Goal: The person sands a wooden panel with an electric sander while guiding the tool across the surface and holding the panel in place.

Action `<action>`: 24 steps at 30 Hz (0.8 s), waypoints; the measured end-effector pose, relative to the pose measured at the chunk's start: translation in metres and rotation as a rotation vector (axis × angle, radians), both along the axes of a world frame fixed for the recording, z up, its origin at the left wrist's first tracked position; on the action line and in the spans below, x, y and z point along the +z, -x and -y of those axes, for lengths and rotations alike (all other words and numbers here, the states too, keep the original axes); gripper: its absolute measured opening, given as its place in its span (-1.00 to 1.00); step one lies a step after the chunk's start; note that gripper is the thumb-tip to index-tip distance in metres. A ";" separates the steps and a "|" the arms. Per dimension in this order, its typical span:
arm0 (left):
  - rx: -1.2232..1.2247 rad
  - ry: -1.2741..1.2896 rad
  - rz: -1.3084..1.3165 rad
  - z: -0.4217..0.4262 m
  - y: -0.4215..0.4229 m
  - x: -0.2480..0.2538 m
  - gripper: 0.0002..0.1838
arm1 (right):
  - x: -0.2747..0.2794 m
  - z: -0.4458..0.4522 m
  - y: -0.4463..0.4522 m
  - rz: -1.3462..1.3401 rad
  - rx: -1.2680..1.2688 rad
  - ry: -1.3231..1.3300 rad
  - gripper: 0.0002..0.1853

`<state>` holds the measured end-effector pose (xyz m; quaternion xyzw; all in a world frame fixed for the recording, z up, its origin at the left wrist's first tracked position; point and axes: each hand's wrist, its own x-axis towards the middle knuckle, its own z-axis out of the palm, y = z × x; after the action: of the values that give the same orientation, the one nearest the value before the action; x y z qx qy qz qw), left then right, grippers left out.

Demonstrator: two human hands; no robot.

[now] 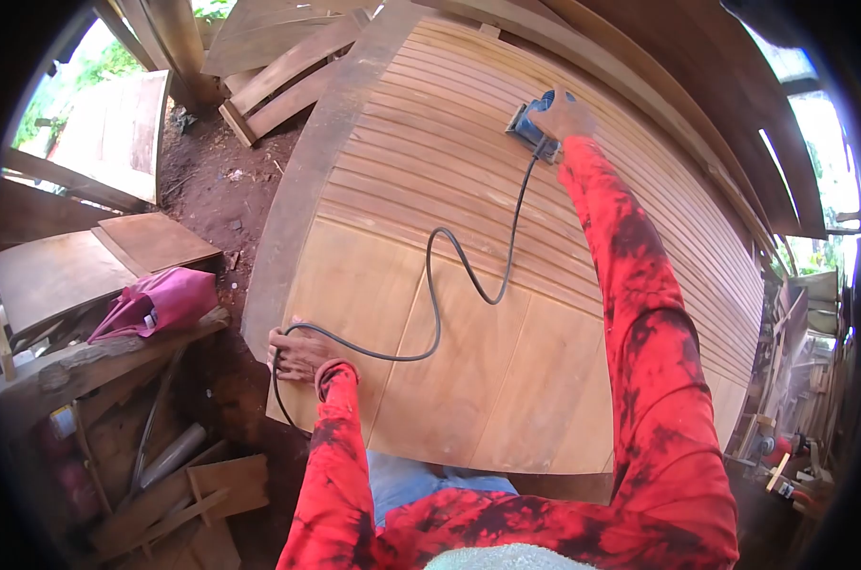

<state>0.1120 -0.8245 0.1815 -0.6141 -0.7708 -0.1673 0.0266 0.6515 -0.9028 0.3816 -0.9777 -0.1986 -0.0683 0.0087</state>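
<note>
My right hand [565, 118] is closed around a blue power sander [524, 124], which rests on the slatted part of a large wooden panel [468, 332]. From the sander a black power cord [437, 285] winds across the panel towards my left hand [300, 355]. There, at the panel's near left corner, the fingers of my left hand are curled with the cord running through them. Beyond this hand the cord drops over the panel's edge. The sander's underside is hidden.
On the left, a pink bag [169, 302] lies on a rough timber beam [69, 370], near some flat boards [65, 275]. Offcuts [226, 484] are piled below. More planks [297, 85] lean at the back. Tools and timber [796, 456] crowd the right side.
</note>
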 end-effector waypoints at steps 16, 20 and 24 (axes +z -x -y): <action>-0.030 -0.035 0.052 0.000 -0.004 0.015 -0.50 | -0.008 -0.164 0.047 0.063 0.170 -0.006 -0.19; -0.017 -0.037 0.056 -0.002 -0.005 0.018 -0.51 | -0.005 -0.191 0.053 0.024 0.150 -0.026 -0.20; -0.046 -0.077 0.062 0.000 -0.005 0.020 -0.52 | -0.007 -0.206 0.052 0.022 0.202 -0.019 -0.12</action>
<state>0.1169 -0.8241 0.2012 -0.6247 -0.7500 -0.2163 0.0223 0.5992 -0.6971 0.3745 -0.9517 -0.2956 -0.0798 0.0228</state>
